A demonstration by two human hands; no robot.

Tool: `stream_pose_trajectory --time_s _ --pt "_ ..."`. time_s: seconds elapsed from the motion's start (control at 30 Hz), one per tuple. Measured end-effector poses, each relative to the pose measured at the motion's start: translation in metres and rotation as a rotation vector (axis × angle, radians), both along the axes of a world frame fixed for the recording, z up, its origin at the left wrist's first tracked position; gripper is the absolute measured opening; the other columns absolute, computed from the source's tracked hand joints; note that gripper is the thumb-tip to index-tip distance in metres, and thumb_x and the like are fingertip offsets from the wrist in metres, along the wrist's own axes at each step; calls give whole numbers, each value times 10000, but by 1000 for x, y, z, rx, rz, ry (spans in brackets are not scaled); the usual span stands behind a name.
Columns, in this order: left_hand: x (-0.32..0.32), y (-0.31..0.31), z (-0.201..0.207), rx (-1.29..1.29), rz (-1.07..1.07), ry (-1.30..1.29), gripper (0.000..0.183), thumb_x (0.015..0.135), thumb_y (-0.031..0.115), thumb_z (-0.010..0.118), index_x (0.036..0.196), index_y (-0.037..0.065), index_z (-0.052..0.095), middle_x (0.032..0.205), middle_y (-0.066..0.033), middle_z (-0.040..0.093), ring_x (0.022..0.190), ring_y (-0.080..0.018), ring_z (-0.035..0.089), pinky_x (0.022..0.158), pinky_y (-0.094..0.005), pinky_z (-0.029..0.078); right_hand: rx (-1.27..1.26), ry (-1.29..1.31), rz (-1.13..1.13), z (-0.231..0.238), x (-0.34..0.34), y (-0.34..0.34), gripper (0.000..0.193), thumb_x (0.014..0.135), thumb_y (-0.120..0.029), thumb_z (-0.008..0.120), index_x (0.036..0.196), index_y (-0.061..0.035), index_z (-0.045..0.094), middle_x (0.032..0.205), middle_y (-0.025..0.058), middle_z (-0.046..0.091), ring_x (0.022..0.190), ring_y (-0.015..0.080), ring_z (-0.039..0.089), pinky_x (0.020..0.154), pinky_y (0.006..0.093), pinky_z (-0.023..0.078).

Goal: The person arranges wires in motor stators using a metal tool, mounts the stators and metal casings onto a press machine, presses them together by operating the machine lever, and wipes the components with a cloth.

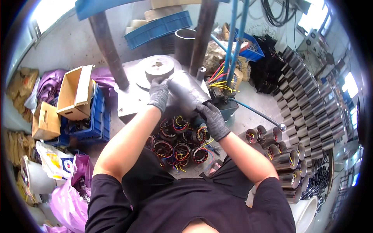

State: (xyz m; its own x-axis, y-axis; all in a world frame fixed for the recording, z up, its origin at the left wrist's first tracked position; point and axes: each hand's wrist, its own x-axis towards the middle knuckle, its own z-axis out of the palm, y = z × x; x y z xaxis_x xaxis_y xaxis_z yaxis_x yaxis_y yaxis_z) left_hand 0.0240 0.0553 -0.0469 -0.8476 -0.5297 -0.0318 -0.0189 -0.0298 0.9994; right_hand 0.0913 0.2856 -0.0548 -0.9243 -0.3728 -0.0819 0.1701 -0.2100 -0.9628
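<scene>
A grey metal tube is held tilted in front of me, above the front of a metal press table. My left hand, in a dark glove, is closed at the tube's upper left end, close to a round metal block on a disc. My right hand, gloved too, is closed around the tube's lower right end. The inside of the tube is hidden. Below it, several copper-wound stators with coloured leads stand between my knees.
Two dark steel columns flank the block, with an upright tube behind. A lever with a ball end juts out at right. Stacked steel tubes line the right side. Blue crates and cardboard boxes stand at left.
</scene>
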Motion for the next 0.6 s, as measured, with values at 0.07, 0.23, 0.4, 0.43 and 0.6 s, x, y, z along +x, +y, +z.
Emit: stream_pose_trajectory --time_s 0.07,0.23,0.4,0.43,0.6 --pt "11 -11 -11 593 -38 74 303 928 231 723 1127 8 673 891 -65 693 772 -186 637 726 -317 546 -47 -66 -88 6 6 -37 386 947 -200 712 1295 -49 640 1169 31 674 1069 128 619 941 284 492" --pt "35 -1 -4 616 -345 -303 595 984 528 568 1396 99 544 1260 -106 653 1066 -266 646 842 -471 550 -113 15 -186 21 16 -89 487 892 -126 742 1345 -20 597 1244 85 646 1158 199 603 999 354 504" --pt "13 -20 -27 266 -326 -276 745 955 566 577 1407 -26 551 1352 -224 638 1166 -343 655 992 -461 515 422 419 -186 -11 -10 -94 617 899 -69 702 1460 39 472 1419 136 545 1283 233 541 1108 363 454" --pt "16 -15 -20 266 -259 -291 755 951 566 579 1391 -47 563 1336 -239 646 1181 -349 654 1020 -450 498 251 277 -191 1 0 -100 641 903 -84 706 1474 59 452 1429 152 543 1285 240 542 1109 356 449" --pt "17 -25 -9 416 -232 -190 808 941 548 592 1428 -91 512 1354 -268 629 1197 -364 658 1045 -438 498 808 774 -103 30 -23 -104 334 911 -147 681 1217 -13 684 1237 161 689 1153 276 647 1037 409 493"
